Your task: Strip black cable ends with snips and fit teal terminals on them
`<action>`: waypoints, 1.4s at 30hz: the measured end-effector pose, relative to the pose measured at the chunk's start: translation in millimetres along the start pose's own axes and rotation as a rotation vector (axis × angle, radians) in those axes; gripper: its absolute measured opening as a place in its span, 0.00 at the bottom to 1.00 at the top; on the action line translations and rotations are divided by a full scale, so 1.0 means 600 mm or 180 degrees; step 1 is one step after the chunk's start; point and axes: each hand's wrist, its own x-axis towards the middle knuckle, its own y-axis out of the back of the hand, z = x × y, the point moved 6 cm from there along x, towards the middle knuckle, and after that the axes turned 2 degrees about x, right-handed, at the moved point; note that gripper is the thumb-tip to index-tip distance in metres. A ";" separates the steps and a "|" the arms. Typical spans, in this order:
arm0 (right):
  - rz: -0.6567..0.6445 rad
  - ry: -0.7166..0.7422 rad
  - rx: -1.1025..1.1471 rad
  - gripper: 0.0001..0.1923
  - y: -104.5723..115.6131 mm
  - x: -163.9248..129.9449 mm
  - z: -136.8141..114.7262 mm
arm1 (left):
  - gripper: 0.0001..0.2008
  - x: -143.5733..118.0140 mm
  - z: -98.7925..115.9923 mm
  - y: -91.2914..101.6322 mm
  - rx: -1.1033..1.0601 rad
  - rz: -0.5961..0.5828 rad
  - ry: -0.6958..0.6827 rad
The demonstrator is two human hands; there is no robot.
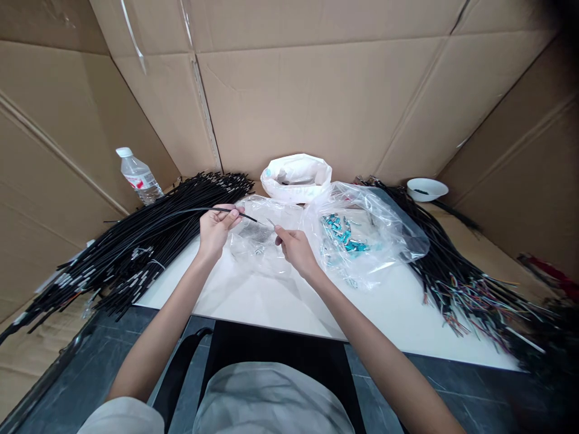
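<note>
My left hand (pixel 217 228) pinches a thin black cable (pixel 190 211) near its free end, which points right toward my right hand. The cable arcs back to the left over a big pile of black cables (pixel 136 247). My right hand (pixel 294 247) holds a small thin metal piece (pixel 271 222) between thumb and fingers, a short gap from the cable tip. Both hands hover over a clear plastic bag (pixel 257 241) lying on the white table top (pixel 398 313).
A second clear bag (pixel 362 235) with teal connectors lies to the right. A white bag (pixel 296 176) sits behind, a water bottle (pixel 138 176) at far left, a white bowl (pixel 427 188) at far right. Cables with coloured wire ends (pixel 461 283) lie along the right. Cardboard walls surround the table.
</note>
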 end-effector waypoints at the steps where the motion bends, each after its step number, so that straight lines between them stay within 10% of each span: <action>1: -0.0008 -0.0015 0.0047 0.27 -0.006 0.003 0.001 | 0.15 -0.003 0.002 -0.003 0.0023 -0.0023 -0.0004; 42: -0.0667 -0.1324 0.1746 0.21 -0.048 -0.001 0.009 | 0.18 0.019 0.025 -0.041 0.0635 -0.0670 0.0036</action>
